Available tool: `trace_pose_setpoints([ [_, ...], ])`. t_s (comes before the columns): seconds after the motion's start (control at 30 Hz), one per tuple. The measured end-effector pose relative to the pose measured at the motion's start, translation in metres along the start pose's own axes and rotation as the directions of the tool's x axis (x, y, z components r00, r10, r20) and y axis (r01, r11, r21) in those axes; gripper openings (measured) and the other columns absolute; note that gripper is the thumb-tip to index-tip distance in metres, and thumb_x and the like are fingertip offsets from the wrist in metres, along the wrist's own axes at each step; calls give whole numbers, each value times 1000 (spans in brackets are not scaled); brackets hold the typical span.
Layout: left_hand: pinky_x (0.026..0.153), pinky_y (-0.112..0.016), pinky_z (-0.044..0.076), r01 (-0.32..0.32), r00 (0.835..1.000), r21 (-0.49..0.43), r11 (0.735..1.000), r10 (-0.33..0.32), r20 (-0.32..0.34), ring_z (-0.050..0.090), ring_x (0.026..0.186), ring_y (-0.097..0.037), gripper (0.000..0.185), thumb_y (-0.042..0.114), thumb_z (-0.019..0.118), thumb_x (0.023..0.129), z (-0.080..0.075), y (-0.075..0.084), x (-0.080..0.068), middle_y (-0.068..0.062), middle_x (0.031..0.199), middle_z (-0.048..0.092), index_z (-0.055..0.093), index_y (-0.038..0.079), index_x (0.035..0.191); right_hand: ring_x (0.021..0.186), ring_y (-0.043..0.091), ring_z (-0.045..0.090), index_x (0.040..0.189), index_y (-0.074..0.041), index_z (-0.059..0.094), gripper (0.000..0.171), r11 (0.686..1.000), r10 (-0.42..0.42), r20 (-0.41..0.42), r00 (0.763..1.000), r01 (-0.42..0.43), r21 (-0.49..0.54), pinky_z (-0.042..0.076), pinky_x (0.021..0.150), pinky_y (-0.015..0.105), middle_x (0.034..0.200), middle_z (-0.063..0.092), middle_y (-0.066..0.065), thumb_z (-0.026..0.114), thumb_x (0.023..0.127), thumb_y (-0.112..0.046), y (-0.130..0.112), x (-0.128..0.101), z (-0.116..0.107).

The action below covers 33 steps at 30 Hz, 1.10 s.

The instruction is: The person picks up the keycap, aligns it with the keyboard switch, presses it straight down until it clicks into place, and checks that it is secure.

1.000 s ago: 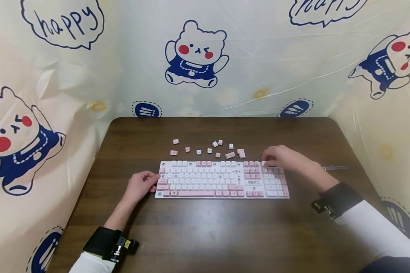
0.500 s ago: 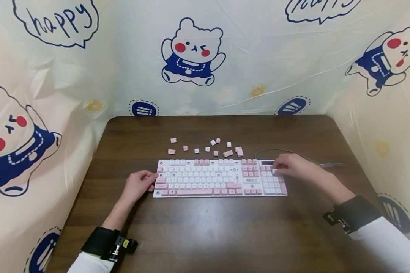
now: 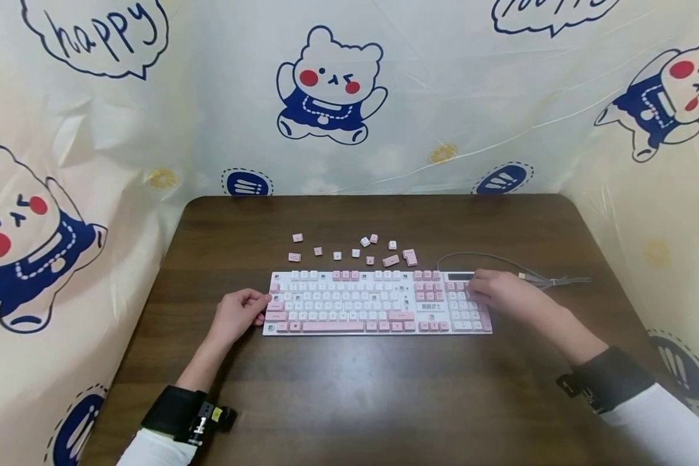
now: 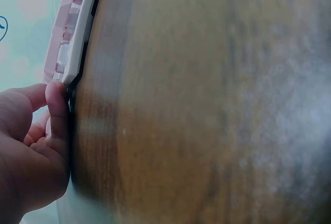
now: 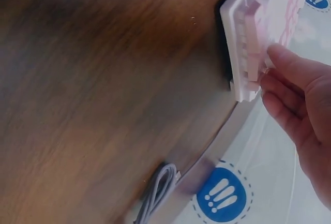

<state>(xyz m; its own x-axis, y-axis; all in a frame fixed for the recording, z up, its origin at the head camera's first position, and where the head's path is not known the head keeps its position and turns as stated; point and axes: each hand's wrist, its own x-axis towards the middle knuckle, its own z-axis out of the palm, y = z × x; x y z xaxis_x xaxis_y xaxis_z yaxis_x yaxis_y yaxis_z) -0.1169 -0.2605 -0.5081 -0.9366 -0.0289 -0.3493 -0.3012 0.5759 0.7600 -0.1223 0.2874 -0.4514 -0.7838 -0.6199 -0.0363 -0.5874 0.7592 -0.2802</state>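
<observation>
Dark wooden worktop carries the keyboard at centre; I'd keep my left hand, fingers curled, bracing its left end while my right hand presses relaxed fingers squarely onto the number keys.

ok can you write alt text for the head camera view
A person's two hands rest at the ends of a pink and white keyboard on a dark wooden table: left hand at its left edge, right hand on the number pad. Loose keycaps lie behind it.
</observation>
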Motion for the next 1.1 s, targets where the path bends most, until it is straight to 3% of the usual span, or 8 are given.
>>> trace_pose_setpoints([
  [0.13,68,-23,55,2,1000,0,1000,-2,-5,65,71,-19,35,33,64,105,-1,0,0,-7,82,68,70,0,114,83,15,65,111,-6,77,22,997,-42,-14,999,41,-69,58,73,34,97,67,2,81,89,-6,-3,-1,0],
  [0.43,67,-23,55,4,1000,-14,1000,-4,-4,65,71,-19,36,33,65,105,1,0,0,-7,82,69,70,-1,114,79,14,65,111,-3,78,25,993,-81,-40,996,77,-89,59,70,33,94,67,3,84,87,-5,3,-4,4],
  [0.67,68,-24,55,0,1000,-10,1000,0,-3,65,72,-20,36,35,64,105,0,-2,2,-7,83,69,70,0,114,81,11,66,107,-6,80,21,999,3,-95,995,1,45,60,73,34,92,69,-3,84,87,-4,8,-7,11],
  [0.77,68,-23,55,2,1000,-11,1000,-2,-1,66,71,-20,35,34,64,105,0,-2,2,-7,82,69,70,0,114,80,11,66,105,-6,81,19,997,4,-126,992,5,71,59,72,35,90,70,-4,83,87,-3,10,-8,14],
  [0.9,68,-23,55,0,1000,-6,1000,0,2,66,71,-19,36,33,64,105,0,-2,3,-7,82,69,70,0,115,82,12,68,105,-7,81,21,998,-34,-134,990,41,54,60,75,37,92,71,-4,83,86,-1,11,-9,15],
  [1.1,67,-24,56,-16,1000,4,1000,16,-1,66,71,-20,35,32,64,105,0,-2,4,-8,82,69,70,-1,114,88,19,72,111,-4,79,32,991,-125,-102,987,120,-52,61,79,37,98,72,4,88,80,-3,11,-10,15],
])
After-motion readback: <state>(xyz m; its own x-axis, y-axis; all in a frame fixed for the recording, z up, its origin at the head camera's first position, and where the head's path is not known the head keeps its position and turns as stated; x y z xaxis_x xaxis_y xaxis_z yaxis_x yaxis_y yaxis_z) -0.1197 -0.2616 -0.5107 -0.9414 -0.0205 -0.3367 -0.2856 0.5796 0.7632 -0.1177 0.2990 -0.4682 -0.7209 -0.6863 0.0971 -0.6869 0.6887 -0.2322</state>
